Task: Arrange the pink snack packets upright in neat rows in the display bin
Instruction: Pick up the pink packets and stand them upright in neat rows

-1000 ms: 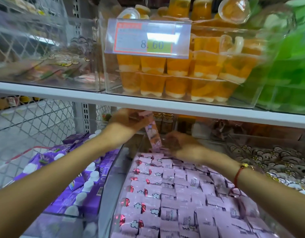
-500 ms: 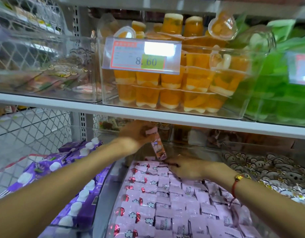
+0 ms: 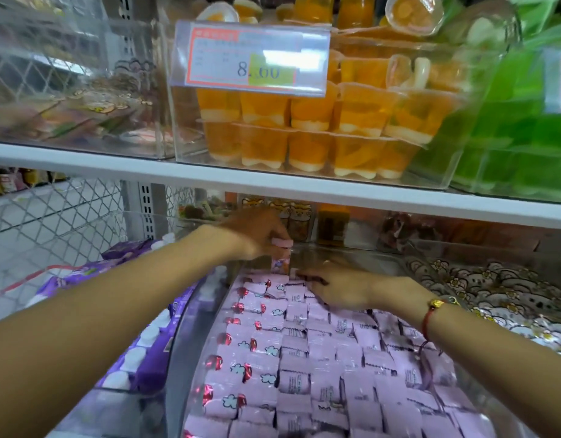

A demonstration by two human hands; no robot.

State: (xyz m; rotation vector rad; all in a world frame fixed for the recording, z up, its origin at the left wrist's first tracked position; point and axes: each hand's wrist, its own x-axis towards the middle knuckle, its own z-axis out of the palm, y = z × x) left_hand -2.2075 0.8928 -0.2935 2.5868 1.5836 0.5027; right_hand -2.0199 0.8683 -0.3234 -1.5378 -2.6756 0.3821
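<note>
A clear display bin [image 3: 190,352] on the lower shelf holds several rows of pink snack packets [image 3: 307,358] standing upright. My left hand [image 3: 257,233] grips one pink packet [image 3: 280,256] by its top and holds it upright at the bin's far end, its lower edge down among the back row. My right hand [image 3: 336,289] lies flat on the back rows just right of that packet, fingers stretched toward it and pressing on the packet tops.
The white shelf edge [image 3: 273,184] runs just above my hands. Purple drink packs [image 3: 146,352] fill the bin at left and a bin of cartoon-print packets [image 3: 494,289] sits at right. Above stand orange jelly cups [image 3: 304,128] behind a price tag [image 3: 250,58].
My left hand has lowered the tilted pink packet and stood it upright at the back row. My right hand has slid forward and flattened on the packets beside it.
</note>
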